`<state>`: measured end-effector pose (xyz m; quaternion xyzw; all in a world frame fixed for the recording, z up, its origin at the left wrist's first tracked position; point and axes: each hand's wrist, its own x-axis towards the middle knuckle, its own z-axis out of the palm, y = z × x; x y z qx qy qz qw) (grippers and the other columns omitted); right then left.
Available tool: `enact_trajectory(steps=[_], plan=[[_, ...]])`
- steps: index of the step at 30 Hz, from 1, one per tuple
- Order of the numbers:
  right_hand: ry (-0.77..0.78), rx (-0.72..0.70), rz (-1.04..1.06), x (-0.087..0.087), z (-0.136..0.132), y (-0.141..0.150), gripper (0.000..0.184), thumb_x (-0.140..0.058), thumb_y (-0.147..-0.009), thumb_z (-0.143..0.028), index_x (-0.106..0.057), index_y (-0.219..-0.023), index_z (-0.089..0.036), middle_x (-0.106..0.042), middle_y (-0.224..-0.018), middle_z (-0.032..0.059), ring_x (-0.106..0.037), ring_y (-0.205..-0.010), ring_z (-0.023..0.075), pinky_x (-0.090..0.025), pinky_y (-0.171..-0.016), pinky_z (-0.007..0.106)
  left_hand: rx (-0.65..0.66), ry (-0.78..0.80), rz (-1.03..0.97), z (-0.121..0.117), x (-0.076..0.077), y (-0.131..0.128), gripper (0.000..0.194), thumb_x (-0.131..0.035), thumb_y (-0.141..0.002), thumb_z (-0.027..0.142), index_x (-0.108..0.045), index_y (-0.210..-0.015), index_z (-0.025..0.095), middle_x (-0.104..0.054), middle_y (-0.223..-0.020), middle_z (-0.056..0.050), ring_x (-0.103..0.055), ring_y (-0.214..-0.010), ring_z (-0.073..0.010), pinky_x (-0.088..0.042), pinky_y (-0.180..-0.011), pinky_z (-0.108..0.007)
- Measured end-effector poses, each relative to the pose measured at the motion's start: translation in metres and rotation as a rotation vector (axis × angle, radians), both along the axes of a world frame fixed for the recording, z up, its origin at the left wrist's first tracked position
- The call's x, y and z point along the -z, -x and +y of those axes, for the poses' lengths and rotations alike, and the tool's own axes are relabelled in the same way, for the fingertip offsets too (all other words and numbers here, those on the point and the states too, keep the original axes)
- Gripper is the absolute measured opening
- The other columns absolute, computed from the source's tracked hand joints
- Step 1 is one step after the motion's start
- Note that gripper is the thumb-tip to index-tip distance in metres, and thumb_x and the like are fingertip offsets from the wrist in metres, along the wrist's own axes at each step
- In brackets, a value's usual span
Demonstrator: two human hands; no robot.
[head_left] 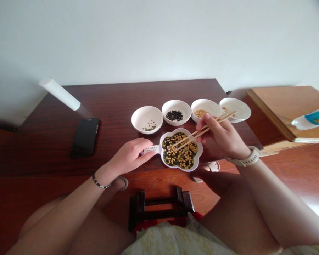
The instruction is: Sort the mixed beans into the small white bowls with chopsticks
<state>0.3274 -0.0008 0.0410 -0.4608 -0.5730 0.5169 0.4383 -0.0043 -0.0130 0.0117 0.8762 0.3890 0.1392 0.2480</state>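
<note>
My left hand (134, 153) grips the short labelled handle (152, 150) of a white flower-shaped dish (201, 150) at the table's front edge. Mixed yellow, green and black beans (184, 156) fill the dish. In my right hand (218, 132) is a pair of wooden chopsticks (192, 137), their tips down among the beans. Behind the dish stand white bowls in a row: one with a few green beans (150, 127), one with black beans (174, 115), one with yellow beans (200, 113). The rightmost bowl (241, 106) holds something reddish-brown, partly hidden by the chopsticks.
A black phone (85, 137) lies on the dark wooden table (114, 102) at the left, with a white cylinder (60, 94) behind it. At the right, a bottle with a blue label (313, 118) lies on a lighter wooden surface (284, 106). A wall rises behind the table.
</note>
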Motion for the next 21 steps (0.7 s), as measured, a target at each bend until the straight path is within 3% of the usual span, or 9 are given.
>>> enact_trajectory(steps=[5, 9, 12, 17, 21], plan=[[0.064, -0.093, -0.050, -0.005, 0.001, -0.003, 0.052, -0.055, -0.102, -0.063, -0.067, -0.080, -0.018, -0.066, -0.068, 0.0050, -0.062, -0.054, 0.0138, -0.052, -0.049, 0.026, -0.001, -0.020, -0.022, 0.001, 0.002, 0.001, 0.028, -0.051, -0.107, 0.042, -0.063, -0.097, 0.017, -0.064, -0.092, -0.003, -0.059, -0.085, -0.0172, -0.041, -0.076, -0.029], [-0.046, 0.057, -0.106, -0.010, 0.006, -0.014, 0.053, -0.055, -0.101, -0.064, -0.067, -0.078, -0.018, -0.062, -0.058, 0.0031, -0.058, -0.049, 0.0119, -0.048, -0.046, 0.023, -0.001, -0.022, -0.029, 0.001, 0.003, 0.002, 0.028, -0.051, -0.107, 0.041, -0.062, -0.097, 0.018, -0.065, -0.093, -0.004, -0.060, -0.086, -0.0177, -0.042, -0.077, -0.029], [-0.090, 0.152, -0.087, -0.009, 0.007, -0.009, 0.051, -0.055, -0.101, -0.064, -0.067, -0.079, -0.019, -0.064, -0.062, 0.0037, -0.061, -0.053, 0.0129, -0.050, -0.049, 0.023, -0.001, -0.026, -0.029, 0.001, 0.003, 0.002, 0.028, -0.051, -0.107, 0.042, -0.062, -0.097, 0.018, -0.065, -0.092, -0.003, -0.060, -0.085, -0.0177, -0.042, -0.076, -0.029], [0.025, -0.004, -0.001, -0.001, 0.001, 0.006, 0.050, -0.055, -0.101, -0.063, -0.066, -0.082, -0.019, -0.066, -0.071, 0.0045, -0.064, -0.057, 0.0141, -0.052, -0.051, 0.025, 0.000, -0.032, -0.022, 0.001, 0.003, 0.001, 0.028, -0.051, -0.107, 0.042, -0.063, -0.099, 0.018, -0.065, -0.093, -0.004, -0.061, -0.085, -0.0180, -0.041, -0.076, -0.029], [0.069, -0.068, -0.025, -0.003, 0.001, 0.001, 0.052, -0.055, -0.100, -0.065, -0.066, -0.079, -0.019, -0.065, -0.069, 0.0045, -0.062, -0.054, 0.0134, -0.050, -0.048, 0.025, 0.000, -0.036, -0.015, 0.002, 0.003, 0.001, 0.028, -0.051, -0.107, 0.042, -0.062, -0.096, 0.018, -0.065, -0.091, -0.003, -0.060, -0.084, -0.0178, -0.041, -0.075, -0.029]])
